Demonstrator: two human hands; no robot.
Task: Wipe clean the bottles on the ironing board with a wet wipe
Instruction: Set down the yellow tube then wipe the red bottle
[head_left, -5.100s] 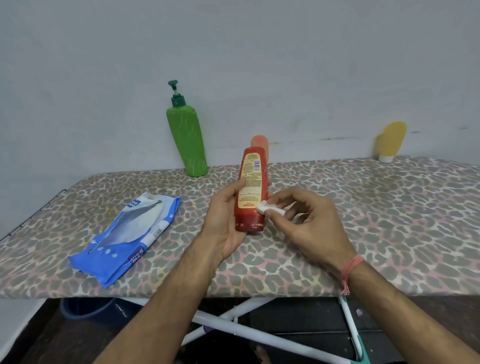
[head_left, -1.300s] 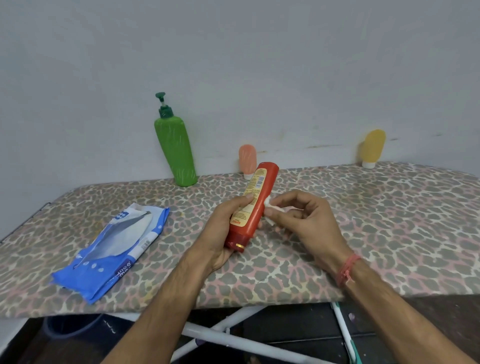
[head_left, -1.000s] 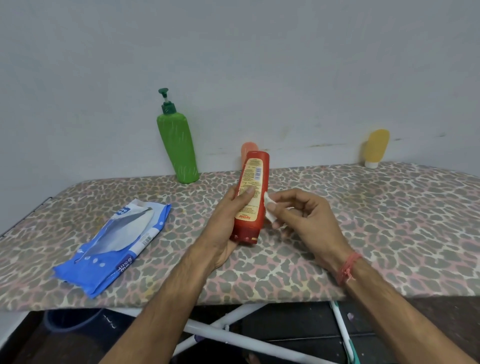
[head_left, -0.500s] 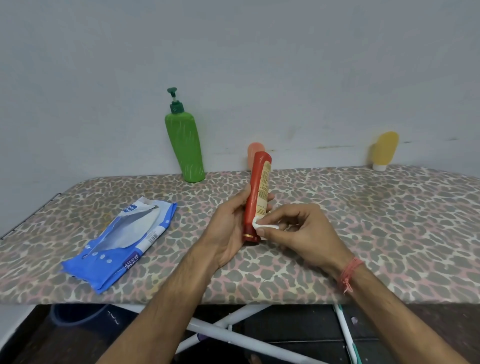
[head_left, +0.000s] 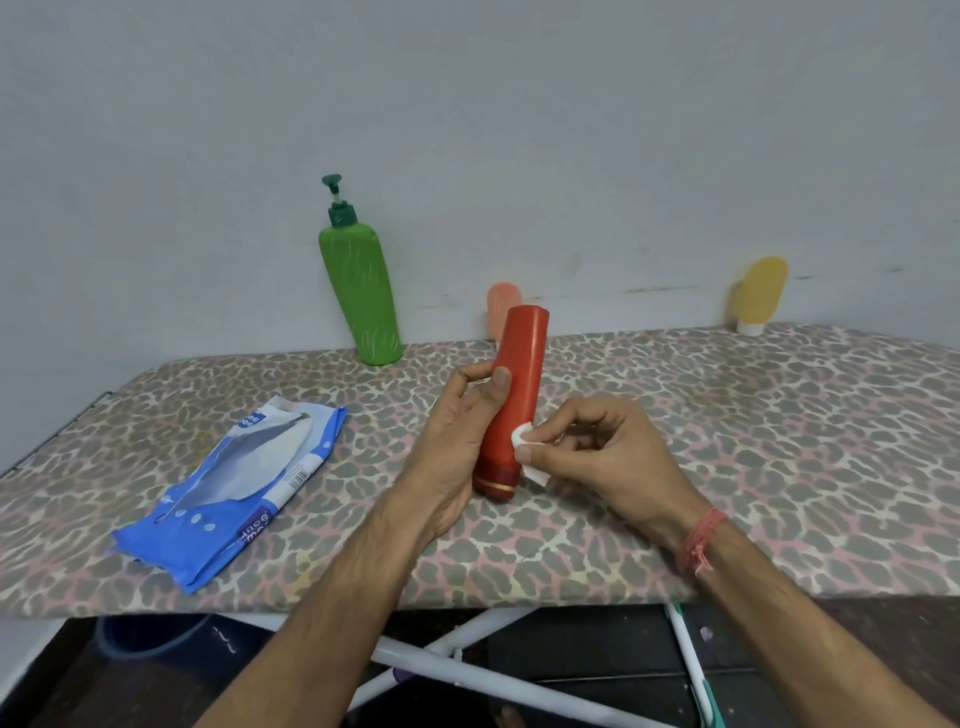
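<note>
A red bottle (head_left: 519, 379) stands cap-down on the leopard-print ironing board (head_left: 727, 441), its plain red side toward me. My left hand (head_left: 457, 441) grips it from the left, thumb on its side. My right hand (head_left: 602, 457) pinches a small folded white wet wipe (head_left: 524, 441) and presses it against the bottle's lower right side. A green pump bottle (head_left: 361, 291) leans against the wall at the back left. A small peach bottle (head_left: 501, 306) shows partly behind the red one. At the back right stands a yellow bottle (head_left: 761, 293).
A blue wet-wipe packet (head_left: 234, 488) lies flat on the board's left part. The grey wall runs right behind the board. White board legs (head_left: 467, 670) and a dark floor show below the near edge, with a blue bucket (head_left: 150, 631) under the left side.
The red bottle has been turned in my left hand, so its label no longer faces me. The wipe stays low on the bottle's right side.
</note>
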